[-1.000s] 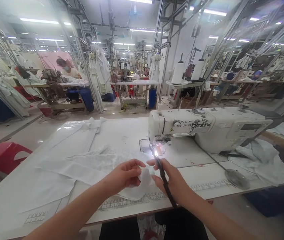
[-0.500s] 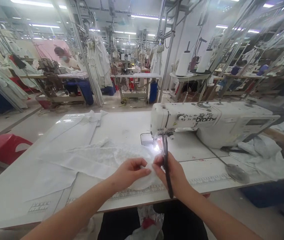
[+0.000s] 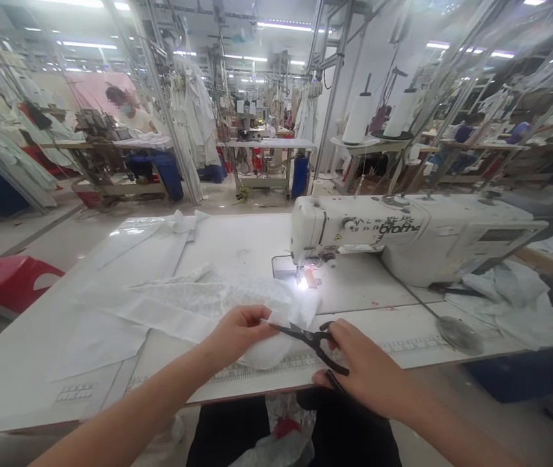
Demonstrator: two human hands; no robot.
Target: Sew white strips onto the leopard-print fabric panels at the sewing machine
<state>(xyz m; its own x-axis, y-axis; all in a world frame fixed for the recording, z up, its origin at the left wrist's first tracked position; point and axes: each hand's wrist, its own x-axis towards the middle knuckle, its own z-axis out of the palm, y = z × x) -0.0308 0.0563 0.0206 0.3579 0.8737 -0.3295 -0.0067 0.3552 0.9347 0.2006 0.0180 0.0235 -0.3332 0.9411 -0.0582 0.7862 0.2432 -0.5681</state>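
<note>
Between thumb and fingers, my left hand [image 3: 243, 331] pinches the edge of a white fabric piece [image 3: 269, 350]. My right hand [image 3: 354, 357] grips black scissors [image 3: 313, 338] by their handle loops. Their blades point left, with the tips at the cloth edge beside my left fingertips. Whether the tips touch the cloth is hard to make out. More of the white cloth spreads left over the table, partly beneath my left hand. Just beyond the cloth stands a white sewing machine [image 3: 339, 227], its needle area [image 3: 302, 277] brightly lit.
A ruler strip [image 3: 403, 344] runs along the front of the white table [image 3: 237, 237]. A round metal plate on a rod [image 3: 460, 334] and crumpled white cloth [image 3: 505, 301] lie right. Thread cones [image 3: 357, 119] stand behind; a red stool [image 3: 11, 282] is left. A co-worker [image 3: 130, 113] sits farther back.
The scissors have swung from upright along my right hand to pointing left at the cloth edge. My right hand has moved right and down, off the cloth; my left hand has shifted slightly left.
</note>
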